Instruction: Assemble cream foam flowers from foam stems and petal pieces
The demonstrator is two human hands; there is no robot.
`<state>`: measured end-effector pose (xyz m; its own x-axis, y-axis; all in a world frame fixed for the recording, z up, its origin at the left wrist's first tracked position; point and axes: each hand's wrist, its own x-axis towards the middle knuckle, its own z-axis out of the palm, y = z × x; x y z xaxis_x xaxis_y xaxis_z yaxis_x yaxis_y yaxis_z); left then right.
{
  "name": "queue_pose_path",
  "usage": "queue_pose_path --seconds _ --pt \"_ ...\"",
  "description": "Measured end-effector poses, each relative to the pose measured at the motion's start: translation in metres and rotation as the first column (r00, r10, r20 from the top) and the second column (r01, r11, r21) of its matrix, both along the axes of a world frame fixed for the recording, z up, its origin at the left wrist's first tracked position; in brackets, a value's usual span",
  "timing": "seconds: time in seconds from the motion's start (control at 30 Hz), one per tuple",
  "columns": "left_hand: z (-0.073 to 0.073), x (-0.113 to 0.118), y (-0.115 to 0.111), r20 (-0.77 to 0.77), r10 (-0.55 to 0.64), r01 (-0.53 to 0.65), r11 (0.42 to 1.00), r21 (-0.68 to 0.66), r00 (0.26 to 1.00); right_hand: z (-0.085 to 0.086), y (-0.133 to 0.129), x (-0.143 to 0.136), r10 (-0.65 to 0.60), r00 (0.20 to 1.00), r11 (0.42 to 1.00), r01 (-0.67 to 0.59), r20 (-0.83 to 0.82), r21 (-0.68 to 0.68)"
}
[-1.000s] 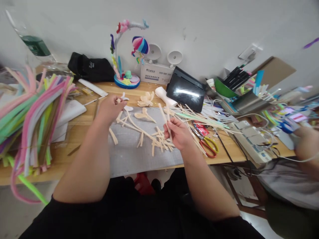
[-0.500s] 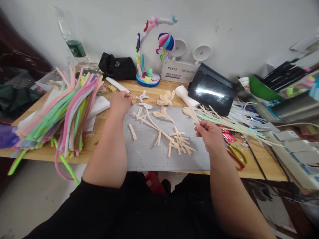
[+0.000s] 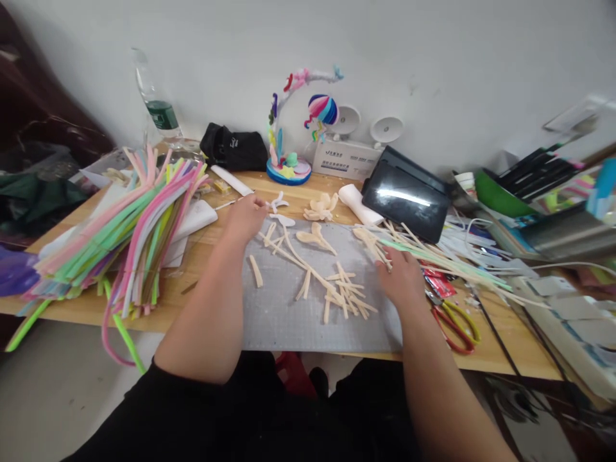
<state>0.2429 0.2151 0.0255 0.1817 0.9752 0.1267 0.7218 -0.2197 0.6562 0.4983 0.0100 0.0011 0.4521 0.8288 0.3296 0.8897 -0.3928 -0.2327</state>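
My left hand is closed at the back left of a grey cutting mat, fingers curled together. Whatever it may hold is hidden. Just right of its fingertips lie small white fuzzy pieces. My right hand rests low at the mat's right edge, fingers apart. Its fingertips are at a cream petal-shaped piece made of pipe cleaner. Between the hands are a cream petal on a stem, long cream stems, and a pile of short cut cream pieces. A cream flower sits behind the mat.
A thick bundle of coloured pipe cleaners covers the table's left. Red-and-yellow-handled pliers, loose pipe cleaners and a black glossy case are on the right. At the back stand a balloon ornament and a white box.
My right hand has loosened its pinch on the cream petal-shaped piece and turned lower, fingers spreading. My left hand stays nearly in place. The whole view has shifted slightly.
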Motion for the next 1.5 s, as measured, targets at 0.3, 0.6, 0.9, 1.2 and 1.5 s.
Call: queue_pose_path --seconds 0.3,0.6,0.9,1.2,1.5 --pt "0.011 0.009 -0.013 0.709 -0.007 0.131 0.984 -0.120 0.705 0.030 0.075 -0.106 0.624 0.765 0.761 -0.641 -0.158 -0.103" --pt "0.007 0.004 -0.006 0.897 0.097 0.017 0.993 -0.115 0.432 0.019 0.144 -0.140 0.682 0.724 0.701 -0.610 0.098 -0.370" --pt "0.011 -0.001 -0.004 0.950 0.112 -0.059 0.993 -0.099 0.290 0.040 0.145 -0.122 0.579 0.650 0.753 -0.658 -0.491 0.018" --pt "0.013 0.021 -0.031 0.694 -0.322 0.512 0.855 -0.080 0.644 0.031 0.116 -0.094 0.452 -0.006 0.855 -0.281 -0.892 0.435" --pt "0.004 0.042 -0.043 0.746 -0.317 0.522 0.852 -0.048 0.586 0.009 0.102 -0.084 0.450 0.027 0.863 -0.271 -0.892 0.427"
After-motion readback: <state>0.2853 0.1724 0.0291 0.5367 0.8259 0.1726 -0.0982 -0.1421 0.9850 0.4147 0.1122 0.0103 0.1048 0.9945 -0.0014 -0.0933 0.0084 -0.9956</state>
